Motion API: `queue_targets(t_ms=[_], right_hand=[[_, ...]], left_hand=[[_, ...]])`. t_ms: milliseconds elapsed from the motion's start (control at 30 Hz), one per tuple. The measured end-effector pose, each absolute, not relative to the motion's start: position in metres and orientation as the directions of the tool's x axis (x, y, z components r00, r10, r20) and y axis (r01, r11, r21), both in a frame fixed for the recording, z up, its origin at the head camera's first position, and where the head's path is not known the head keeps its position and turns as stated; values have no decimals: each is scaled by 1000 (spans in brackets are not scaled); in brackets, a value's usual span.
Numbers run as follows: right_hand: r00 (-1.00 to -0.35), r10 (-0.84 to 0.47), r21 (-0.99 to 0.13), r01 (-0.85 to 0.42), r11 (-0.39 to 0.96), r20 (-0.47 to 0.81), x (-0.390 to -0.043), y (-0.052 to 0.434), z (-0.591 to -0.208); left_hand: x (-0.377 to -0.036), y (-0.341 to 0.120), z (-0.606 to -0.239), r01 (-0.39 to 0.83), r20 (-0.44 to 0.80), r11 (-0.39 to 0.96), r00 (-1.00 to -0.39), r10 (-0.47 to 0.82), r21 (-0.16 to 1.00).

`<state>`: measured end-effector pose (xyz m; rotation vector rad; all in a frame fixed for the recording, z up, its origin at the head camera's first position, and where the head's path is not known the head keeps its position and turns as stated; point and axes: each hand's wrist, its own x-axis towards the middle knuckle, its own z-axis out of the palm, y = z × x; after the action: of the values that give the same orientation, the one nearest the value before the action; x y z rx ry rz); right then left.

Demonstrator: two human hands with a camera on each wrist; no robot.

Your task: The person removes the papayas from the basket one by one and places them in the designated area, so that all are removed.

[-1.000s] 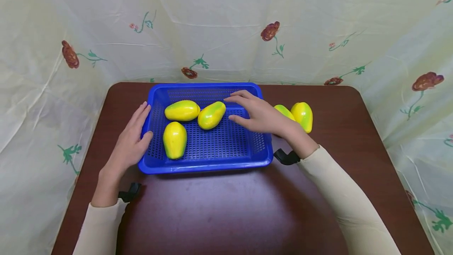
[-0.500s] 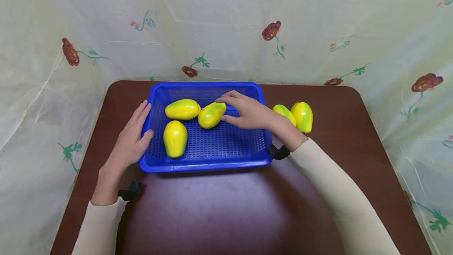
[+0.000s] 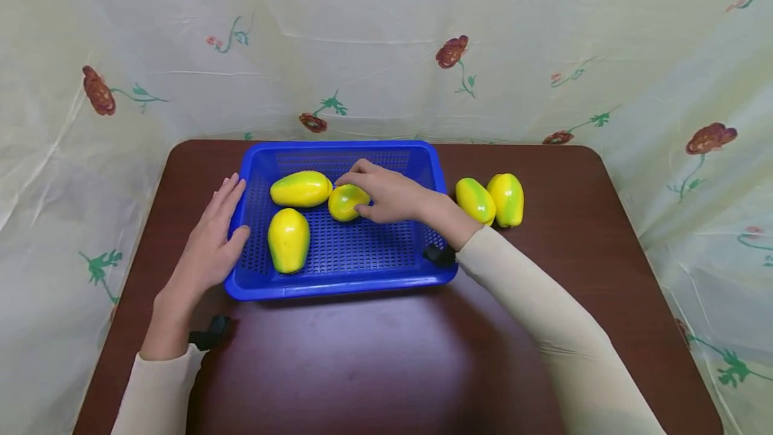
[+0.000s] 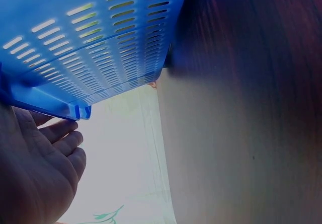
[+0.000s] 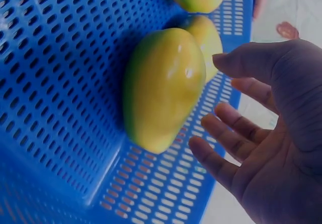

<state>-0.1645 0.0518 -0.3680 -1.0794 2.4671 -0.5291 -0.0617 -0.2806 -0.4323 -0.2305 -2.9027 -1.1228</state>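
Note:
A blue slotted basket [image 3: 338, 285] stands on a brown table and holds three yellow-green fruits. My right hand [image 3: 376, 195] reaches into it, fingers arched over the middle fruit [image 3: 341, 203]. In the right wrist view that fruit [image 5: 163, 85] lies on the basket floor [image 5: 60, 83], and a small gap shows between it and my spread right hand [image 5: 251, 108]. My left hand [image 3: 208, 247] lies flat against the basket's left wall with its thumb on the rim. The left wrist view shows the left hand [image 4: 35, 168] beside the basket wall [image 4: 100, 43].
Inside the basket another fruit [image 3: 300, 188] lies at the back left and a third [image 3: 288, 239] at the front left. Two more fruits [image 3: 475, 200] [image 3: 506, 199] sit on the table [image 3: 374, 354] right of the basket. Flowered sheeting surrounds the table.
My right hand has moved left across the basket and come down over the middle fruit. The left hand has stayed against the basket's side.

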Motion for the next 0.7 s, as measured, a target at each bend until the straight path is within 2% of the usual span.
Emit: queue_targets(t_ms=[700], right_hand=[[-585, -774, -410, -662, 628, -242, -168, 28, -383]], left_hand=[[-60, -283, -433, 184, 110, 722, -983, 149, 667]])
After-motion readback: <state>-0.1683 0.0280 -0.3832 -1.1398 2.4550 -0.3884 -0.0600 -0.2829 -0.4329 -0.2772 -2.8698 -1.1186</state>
